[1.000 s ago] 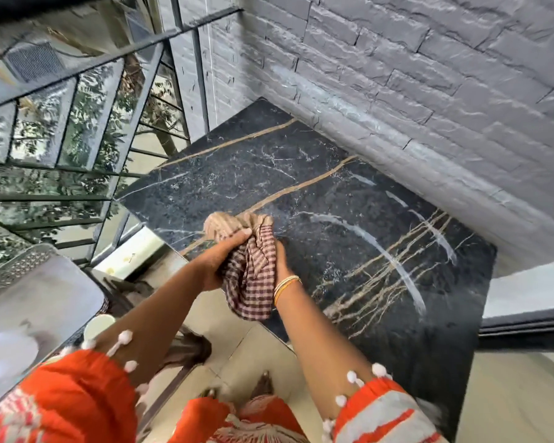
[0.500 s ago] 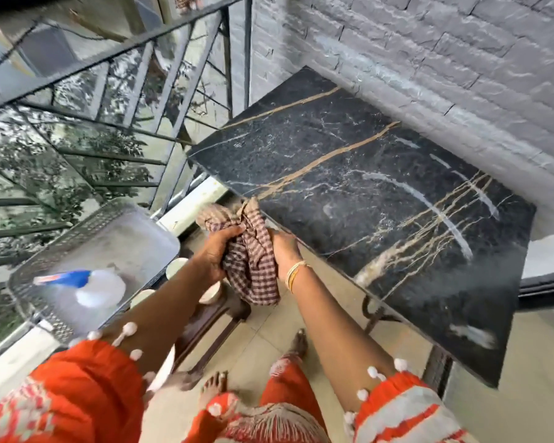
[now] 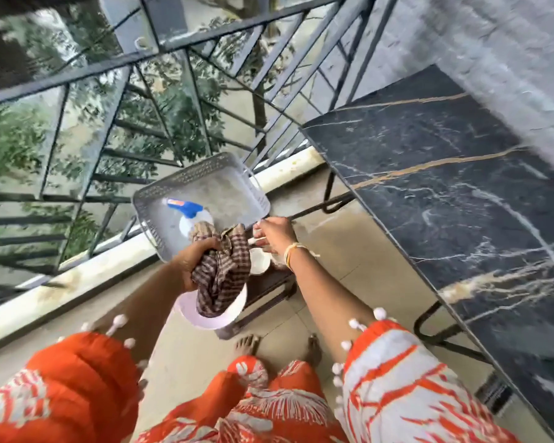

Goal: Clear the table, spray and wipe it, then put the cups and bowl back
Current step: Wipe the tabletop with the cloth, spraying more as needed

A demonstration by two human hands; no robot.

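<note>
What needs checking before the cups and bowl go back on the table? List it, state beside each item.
1. Black marble tabletop free of objects: ok over the part in view.
2. Tabletop dry: cannot tell; pale streaks show, but the frame is blurred.
3. Left hand free to carry: not ok, it grips the brown checked cloth.
4. Right hand free: cannot tell; it reaches toward the small white cups on the dark low stool.
5. Blue-and-white spray bottle put away: ok, it lies in the grey perforated tray.
6. White bowl reachable: ok, though the cloth hangs over it.
</note>
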